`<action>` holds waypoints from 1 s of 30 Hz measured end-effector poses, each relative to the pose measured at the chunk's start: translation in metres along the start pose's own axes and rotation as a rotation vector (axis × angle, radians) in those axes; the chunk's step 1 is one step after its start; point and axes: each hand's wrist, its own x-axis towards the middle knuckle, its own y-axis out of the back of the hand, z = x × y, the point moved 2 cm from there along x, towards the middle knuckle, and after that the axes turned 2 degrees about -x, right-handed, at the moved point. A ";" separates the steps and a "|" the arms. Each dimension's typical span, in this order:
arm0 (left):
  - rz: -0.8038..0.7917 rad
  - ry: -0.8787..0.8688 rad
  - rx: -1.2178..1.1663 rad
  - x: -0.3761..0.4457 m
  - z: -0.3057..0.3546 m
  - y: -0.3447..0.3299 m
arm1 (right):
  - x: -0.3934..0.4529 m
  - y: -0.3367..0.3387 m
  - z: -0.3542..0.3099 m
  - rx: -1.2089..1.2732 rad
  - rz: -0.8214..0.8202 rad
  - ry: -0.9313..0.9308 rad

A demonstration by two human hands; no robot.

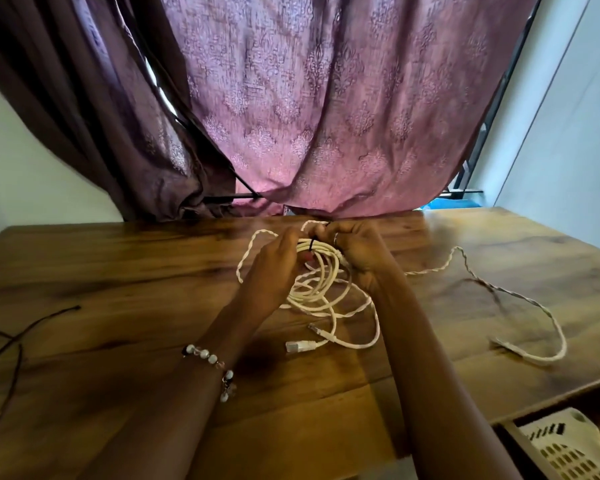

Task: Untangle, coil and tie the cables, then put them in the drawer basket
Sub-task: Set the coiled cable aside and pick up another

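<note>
One head-worn wide-angle view looks forward and down from the near edge of the desk [125, 341], close above it. It faces the curtain [326, 116] at 12 o'clock. Both forearms reach in from 6 o'clock toward centre frame. The desk's edge and a basket [565, 452] fall at 4 o'clock.

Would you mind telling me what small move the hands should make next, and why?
Probably pull the thin black tie tight: the left hand and right hand pinch it at the coiled white cable's top, and its loops look loose.
</note>
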 end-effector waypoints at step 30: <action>0.047 0.541 -0.807 0.005 0.012 0.005 | -0.006 0.000 0.011 -0.288 0.219 0.516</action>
